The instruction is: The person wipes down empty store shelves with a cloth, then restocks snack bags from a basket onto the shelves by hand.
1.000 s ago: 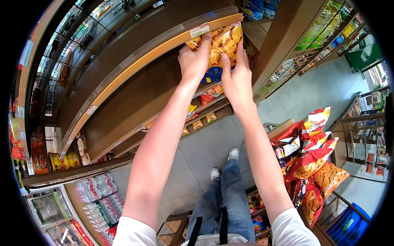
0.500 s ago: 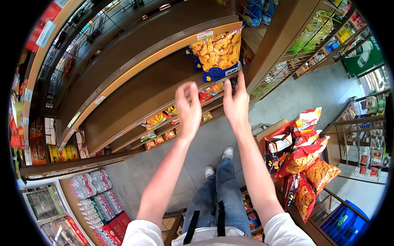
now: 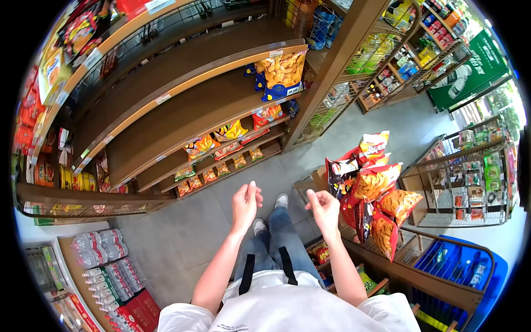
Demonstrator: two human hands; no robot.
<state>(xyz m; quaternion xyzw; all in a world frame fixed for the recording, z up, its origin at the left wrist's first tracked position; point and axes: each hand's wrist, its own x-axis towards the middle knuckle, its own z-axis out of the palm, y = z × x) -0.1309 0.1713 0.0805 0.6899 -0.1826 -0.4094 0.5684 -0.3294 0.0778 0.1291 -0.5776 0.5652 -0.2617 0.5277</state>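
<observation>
My left hand (image 3: 245,207) is raised over the floor in front of my body, its fingers curled together with nothing seen in them. To its right, my right hand (image 3: 324,210) hangs in the air, fingers bent, near the pile of red snack bags (image 3: 376,185). I cannot make out anything in it. A yellow and blue snack bag (image 3: 283,72) stands upright at the right end of a shelf (image 3: 182,113), with more blue packaging behind it. Neither hand touches the bag or the shelf.
Small snack bags (image 3: 224,133) lie on the lower shelves. Bottled water packs (image 3: 99,248) are at the lower left. A wooden post (image 3: 326,83) edges the shelving. A wire rack (image 3: 464,182) and a blue bin (image 3: 453,263) are on the right.
Both hands have drawn back from the yellow and blue bag, down towards my body. The bag stays on the shelf. The view has shifted, showing more of the aisle and my shirt.
</observation>
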